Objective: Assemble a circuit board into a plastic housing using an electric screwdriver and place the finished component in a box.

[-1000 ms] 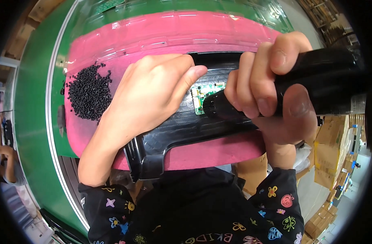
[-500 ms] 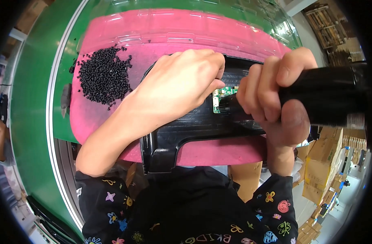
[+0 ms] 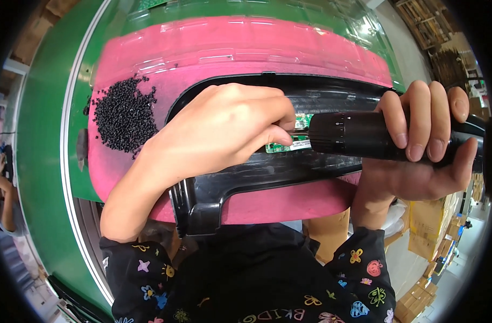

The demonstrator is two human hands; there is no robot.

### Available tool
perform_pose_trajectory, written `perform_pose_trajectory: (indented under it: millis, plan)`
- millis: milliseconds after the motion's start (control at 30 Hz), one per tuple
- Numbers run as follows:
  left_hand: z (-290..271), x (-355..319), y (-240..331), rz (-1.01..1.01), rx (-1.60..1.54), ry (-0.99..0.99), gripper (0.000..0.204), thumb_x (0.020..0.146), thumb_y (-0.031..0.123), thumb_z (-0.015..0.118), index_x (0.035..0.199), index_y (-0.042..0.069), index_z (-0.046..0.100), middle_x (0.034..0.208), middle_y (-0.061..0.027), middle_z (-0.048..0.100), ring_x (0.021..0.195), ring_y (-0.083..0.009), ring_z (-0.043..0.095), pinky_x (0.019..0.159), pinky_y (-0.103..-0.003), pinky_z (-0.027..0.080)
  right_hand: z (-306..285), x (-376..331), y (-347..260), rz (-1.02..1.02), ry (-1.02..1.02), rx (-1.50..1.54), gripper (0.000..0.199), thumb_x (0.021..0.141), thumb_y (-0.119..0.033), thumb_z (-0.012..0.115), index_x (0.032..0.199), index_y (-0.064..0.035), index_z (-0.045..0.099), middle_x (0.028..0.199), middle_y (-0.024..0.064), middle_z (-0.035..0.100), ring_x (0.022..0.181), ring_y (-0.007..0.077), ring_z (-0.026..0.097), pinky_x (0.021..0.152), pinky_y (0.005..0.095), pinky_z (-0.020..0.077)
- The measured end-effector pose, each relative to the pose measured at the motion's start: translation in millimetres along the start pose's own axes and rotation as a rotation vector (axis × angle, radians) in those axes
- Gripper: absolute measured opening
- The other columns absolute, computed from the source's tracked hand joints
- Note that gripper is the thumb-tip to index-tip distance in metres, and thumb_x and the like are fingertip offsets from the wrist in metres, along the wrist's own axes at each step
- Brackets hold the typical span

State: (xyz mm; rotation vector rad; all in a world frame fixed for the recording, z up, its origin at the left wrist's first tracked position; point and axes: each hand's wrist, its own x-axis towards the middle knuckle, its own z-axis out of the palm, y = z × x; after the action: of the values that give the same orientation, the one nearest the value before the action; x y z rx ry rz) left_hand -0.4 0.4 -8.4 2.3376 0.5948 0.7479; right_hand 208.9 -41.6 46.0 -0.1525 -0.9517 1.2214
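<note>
Closing around the black driver, the right grip holds it nearly level in the head view, its narrow end pointing left over the board. The left grip bends in from the other side, thumb and fingertips bunched just beside the bit; whether they pinch a screw or the bit itself cannot be told.

The green board lies inside the black shell, partly hidden by both hands. Beneath the shell is a pink mat on the green counter; a heap of small black screws sits at its left, near the left forearm.

As for progress, the board is already in the shell, and fastening seems under way. Fingers hide any seated screws, so how many remain is unclear.
</note>
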Motion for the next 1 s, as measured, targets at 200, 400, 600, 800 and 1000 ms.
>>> perform_pose_trajectory:
  millis: [200, 400, 600, 800, 1000]
  plan:
    - [-1, 5, 2, 0.030, -0.176, -0.031, 0.028, 0.074, 0.010, 0.078, 0.097, 0.000, 0.065, 0.086, -0.0094, 0.065, 0.077, -0.0236, 0.065, 0.065, -0.032, 0.050, -12, 3, -17, 0.067, -0.158, -0.124, 0.038, 0.089, -0.029, 0.069, 0.112, -0.0062, 0.049, 0.074, -0.0036, 0.052, 0.062, 0.0092, 0.048, 0.061, 0.0262, 0.0413]
    - [-10, 2, -12, 0.021, -0.036, 0.285, 0.090, 0.071, 0.055, 0.079, 0.135, 0.002, 0.045, 0.114, -0.0085, 0.059, 0.107, -0.0225, 0.054, 0.094, -0.038, 0.041, -22, 9, -30, -0.039, -0.084, -0.192, 0.060, 0.082, -0.050, 0.068, 0.113, -0.0050, 0.045, 0.097, 0.0028, 0.051, 0.062, 0.0113, 0.054, 0.063, 0.0290, 0.0427]
    - [-9, -1, -19, 0.088, -0.106, 0.430, 0.046, 0.089, 0.034, 0.053, 0.116, 0.005, 0.031, 0.123, -0.0204, 0.042, 0.113, -0.0248, 0.041, 0.101, -0.040, 0.030, -36, 14, -33, 0.023, -0.188, -0.223, 0.060, 0.081, -0.053, 0.068, 0.109, -0.0052, 0.046, 0.093, 0.0029, 0.052, 0.059, 0.0109, 0.054, 0.060, 0.0278, 0.0431]
    - [-8, 1, -15, 0.049, -0.178, 0.631, 0.034, 0.088, 0.014, 0.050, 0.114, 0.004, 0.030, 0.125, -0.0196, 0.041, 0.098, -0.0188, 0.034, 0.099, -0.037, 0.031, -47, 20, -35, 0.109, -0.324, -0.247, 0.060, 0.080, -0.055, 0.069, 0.105, -0.0055, 0.047, 0.089, 0.0031, 0.053, 0.055, 0.0104, 0.054, 0.055, 0.0263, 0.0437]
    - [-10, 1, -14, -0.008, 0.057, 0.561, 0.036, 0.088, -0.003, 0.049, 0.118, 0.003, 0.031, 0.120, -0.0166, 0.044, 0.091, -0.0166, 0.037, 0.093, -0.031, 0.035, -43, 23, -24, 0.218, -0.466, -0.264, 0.063, 0.079, -0.059, 0.072, 0.102, -0.0065, 0.047, 0.082, 0.0016, 0.054, 0.053, 0.0091, 0.054, 0.052, 0.0229, 0.0428]
